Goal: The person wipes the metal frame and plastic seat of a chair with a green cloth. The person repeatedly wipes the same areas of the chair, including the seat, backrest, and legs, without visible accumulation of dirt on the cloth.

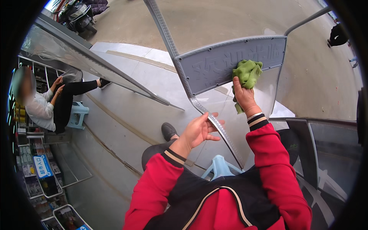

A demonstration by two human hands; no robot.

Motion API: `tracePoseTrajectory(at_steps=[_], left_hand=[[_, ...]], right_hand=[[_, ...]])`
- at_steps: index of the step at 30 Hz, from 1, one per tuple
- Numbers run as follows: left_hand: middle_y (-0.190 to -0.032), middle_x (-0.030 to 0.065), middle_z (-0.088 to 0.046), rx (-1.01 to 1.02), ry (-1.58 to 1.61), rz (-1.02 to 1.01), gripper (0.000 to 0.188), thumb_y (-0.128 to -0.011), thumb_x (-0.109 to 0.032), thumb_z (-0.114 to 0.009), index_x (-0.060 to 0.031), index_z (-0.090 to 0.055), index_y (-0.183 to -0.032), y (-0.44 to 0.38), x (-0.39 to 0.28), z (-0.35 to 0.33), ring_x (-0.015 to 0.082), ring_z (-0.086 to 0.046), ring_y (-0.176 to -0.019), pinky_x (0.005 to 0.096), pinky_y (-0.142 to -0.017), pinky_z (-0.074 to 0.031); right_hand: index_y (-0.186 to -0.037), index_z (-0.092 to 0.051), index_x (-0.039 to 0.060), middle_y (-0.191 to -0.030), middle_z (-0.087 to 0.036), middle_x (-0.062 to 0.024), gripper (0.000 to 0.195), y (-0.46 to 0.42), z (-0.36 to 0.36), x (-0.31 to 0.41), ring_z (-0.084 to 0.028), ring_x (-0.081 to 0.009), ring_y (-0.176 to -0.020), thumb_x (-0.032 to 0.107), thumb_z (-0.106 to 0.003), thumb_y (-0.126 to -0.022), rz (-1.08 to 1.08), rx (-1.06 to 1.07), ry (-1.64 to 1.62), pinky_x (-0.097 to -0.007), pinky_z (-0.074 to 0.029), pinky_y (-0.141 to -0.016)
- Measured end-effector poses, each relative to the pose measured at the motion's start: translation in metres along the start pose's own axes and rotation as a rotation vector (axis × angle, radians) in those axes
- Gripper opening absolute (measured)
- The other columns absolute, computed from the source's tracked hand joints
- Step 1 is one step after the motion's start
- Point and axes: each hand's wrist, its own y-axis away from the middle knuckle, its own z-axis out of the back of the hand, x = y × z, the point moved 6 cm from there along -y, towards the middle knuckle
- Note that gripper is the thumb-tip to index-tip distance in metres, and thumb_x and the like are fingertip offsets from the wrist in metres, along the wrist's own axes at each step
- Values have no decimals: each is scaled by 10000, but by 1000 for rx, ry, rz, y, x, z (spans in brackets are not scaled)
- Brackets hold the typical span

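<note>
Bunched in my right hand (246,99) is a green cloth (247,74), which lies against the lower edge of a grey panel with raised characters (212,67). The panel is fixed in the framed edge of a clear plastic door curtain (238,126). My left hand (198,130) is beside the curtain's grey edge strip (220,129), lower down, with its fingers spread and partly behind the strip; whether they press on it I cannot tell. A light blue plastic stool (220,168) stands between my legs.
At left, a person (43,106) sits on another light blue stool (78,115) near shelves of packaged goods (31,172). A second clear curtain (100,64) hangs at upper left. A parked scooter (79,17) stands outside. A glass panel (335,152) is at my right.
</note>
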Motion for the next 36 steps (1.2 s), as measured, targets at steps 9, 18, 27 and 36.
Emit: tracePoseTrajectory(at_steps=[9,18,27,36], left_hand=[[-1003,83,-571,-296,133,-332,386,-893,-372,-419,-49,-491,-1093,-34,-24,36,211,-579,-857,359,-752,-476],[-752,120,-584,-408,109,-286,418,-870,-325,-470,33,-515,-1080,-24,-30,46,195,-563,-627,297,-598,-476],[-639,40,-525,-438,84,-282,371,-797,-152,-568,16,-508,-1122,8,-51,47,98,-501,-485,196,-426,-434],[-654,105,-569,-455,20,-315,445,-767,-89,-546,34,-442,-1182,11,-48,55,154,-521,-541,263,-513,-432]], right_hand=[[-1103,-532,78,-1117,-534,-137,377,86,-50,55,-454,-327,-1070,335,-482,-833,-47,560,-282,-418,-311,-940],[-1155,-489,89,-1190,-467,-132,485,112,-31,36,-390,-335,-1129,335,-603,-754,390,643,-26,-431,-266,-986],[-1165,-459,87,-1110,-535,-84,371,49,-8,-98,-503,-231,-1040,109,-533,-802,187,359,387,-305,-413,-875],[-872,-581,46,-868,-611,-87,186,47,-55,-54,-582,-254,-816,133,-584,-708,-274,178,-398,-337,-453,-705]])
